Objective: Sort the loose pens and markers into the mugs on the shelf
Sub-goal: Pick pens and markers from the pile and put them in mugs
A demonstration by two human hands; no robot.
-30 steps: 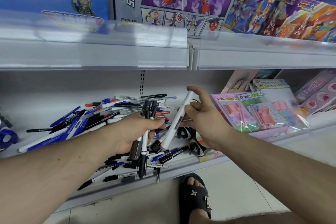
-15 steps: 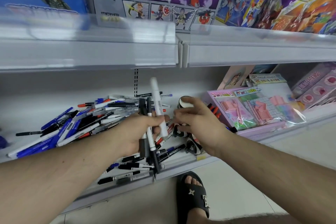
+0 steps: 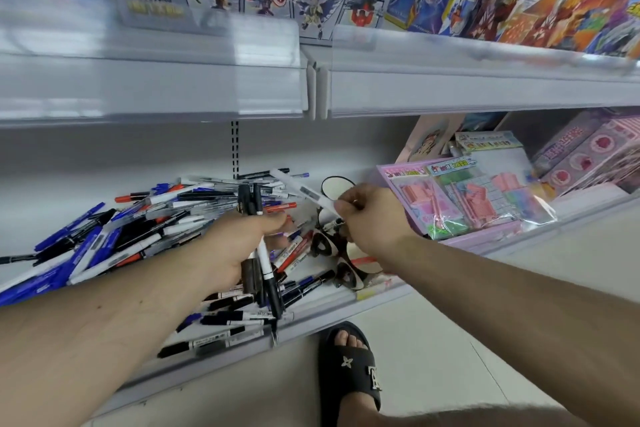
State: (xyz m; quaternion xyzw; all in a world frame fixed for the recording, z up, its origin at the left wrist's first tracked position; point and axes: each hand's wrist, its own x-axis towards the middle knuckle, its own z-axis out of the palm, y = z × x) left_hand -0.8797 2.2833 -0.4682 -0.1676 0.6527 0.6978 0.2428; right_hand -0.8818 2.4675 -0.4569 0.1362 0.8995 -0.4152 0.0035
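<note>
White marker [image 3: 304,191] was pinched by right hand [image 3: 372,217]; left hand [image 3: 239,243] gripped a bundle [image 3: 258,246]; pile [image 3: 138,229] remained largely unsorted beside mugs [image 3: 334,188].

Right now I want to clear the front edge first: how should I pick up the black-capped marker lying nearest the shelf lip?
Pinch the black-capped marker across its white barrel near the middle, coming down from above. It lies flat along the shelf lip, with its long sides exposed. The right hand would need to drop its white pen first.
</note>
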